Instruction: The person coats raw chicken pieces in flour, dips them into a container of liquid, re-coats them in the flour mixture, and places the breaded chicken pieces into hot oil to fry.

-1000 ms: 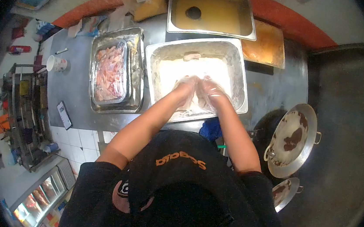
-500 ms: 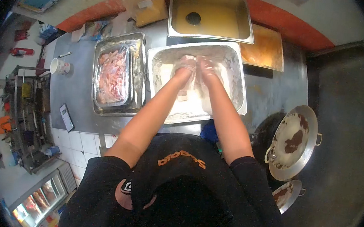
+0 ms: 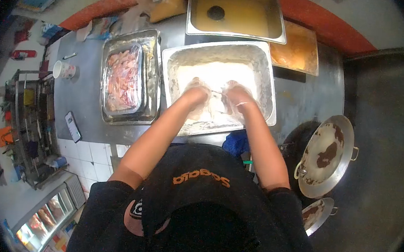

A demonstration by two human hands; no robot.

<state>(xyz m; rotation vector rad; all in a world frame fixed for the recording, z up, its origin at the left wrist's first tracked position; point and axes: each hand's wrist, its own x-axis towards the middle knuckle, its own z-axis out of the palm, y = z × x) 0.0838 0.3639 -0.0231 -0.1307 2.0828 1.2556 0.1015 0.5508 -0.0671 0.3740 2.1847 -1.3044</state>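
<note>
A deep metal pan (image 3: 270, 94) holds bright white powder (image 3: 216, 74). Both hands are inside it, in clear plastic gloves. My left hand (image 3: 197, 96) is in the left half of the powder, its fingers curled and partly lost in glare. To its right, a short gap away, is my right hand (image 3: 237, 98), bent downward in the powder. Pale coated pieces (image 3: 215, 105) lie between the hands. Whether either hand grips something is hidden by powder and glare. Left of the pan, raw meat pieces (image 3: 123, 77) fill a smaller tray set in a larger metal tray (image 3: 154, 99).
Behind the pan stands a metal container of yellowish liquid (image 3: 251, 19) with a dark round thing in it. An orange-brown tray (image 3: 297, 50) is beside it. At left are a paper cup (image 3: 64, 70), a phone (image 3: 72, 126) and a pen. Two large round pans (image 3: 328, 157) stand at right.
Both hands have come back from the far part of the pan toward its near side and moved apart. The view has tilted slightly.
</note>
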